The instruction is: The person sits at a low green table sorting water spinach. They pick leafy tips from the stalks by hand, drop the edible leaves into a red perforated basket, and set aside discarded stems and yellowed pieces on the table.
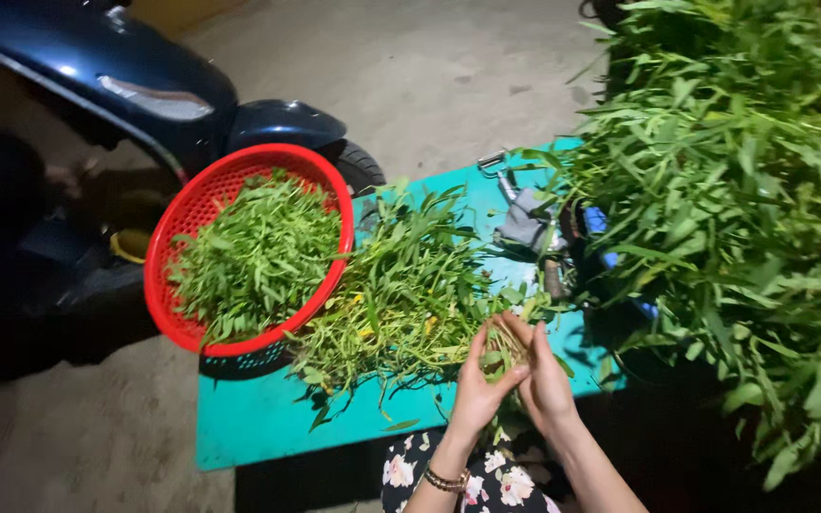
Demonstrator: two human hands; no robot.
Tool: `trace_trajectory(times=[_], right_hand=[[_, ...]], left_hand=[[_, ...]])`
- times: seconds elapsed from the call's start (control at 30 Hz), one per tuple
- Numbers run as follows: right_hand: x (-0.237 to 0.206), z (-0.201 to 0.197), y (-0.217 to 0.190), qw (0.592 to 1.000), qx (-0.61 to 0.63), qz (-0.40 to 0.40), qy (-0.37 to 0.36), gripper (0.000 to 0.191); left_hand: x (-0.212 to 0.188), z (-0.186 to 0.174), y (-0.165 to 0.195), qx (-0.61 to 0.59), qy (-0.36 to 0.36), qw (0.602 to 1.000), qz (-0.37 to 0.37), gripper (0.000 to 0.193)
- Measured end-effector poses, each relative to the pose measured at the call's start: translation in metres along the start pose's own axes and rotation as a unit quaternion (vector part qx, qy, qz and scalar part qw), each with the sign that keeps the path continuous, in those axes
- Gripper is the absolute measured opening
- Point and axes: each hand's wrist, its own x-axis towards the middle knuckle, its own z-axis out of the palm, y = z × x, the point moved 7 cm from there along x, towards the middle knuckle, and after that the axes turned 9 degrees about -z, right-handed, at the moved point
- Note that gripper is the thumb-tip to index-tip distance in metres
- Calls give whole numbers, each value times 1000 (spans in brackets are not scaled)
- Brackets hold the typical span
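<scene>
Both hands, left hand [480,380] and right hand [544,375], pinch a leafy green stem [505,347] just right of the heap of picked stems [401,294]; a red basket [168,242] of leaves sits left of that heap.

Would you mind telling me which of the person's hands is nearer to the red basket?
Left. The left hand is on the side of the red basket, apart from it; the right hand is just beyond, farther away.
</scene>
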Motion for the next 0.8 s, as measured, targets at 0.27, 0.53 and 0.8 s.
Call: trace_trajectory(times=[0.27,0.53,0.8], right_hand=[[-5,13,-13,999,29,15,-30,69],[0,-20,-11,999,-7,40,16,62],[4,-43,30,998,-3,66,-24,52]], left_hand=[[3,-35,-13,-30,11,999,-26,58],[32,-219,90,-24,191,981,38,62],[91,-375,215,191,444,874,40,98]])
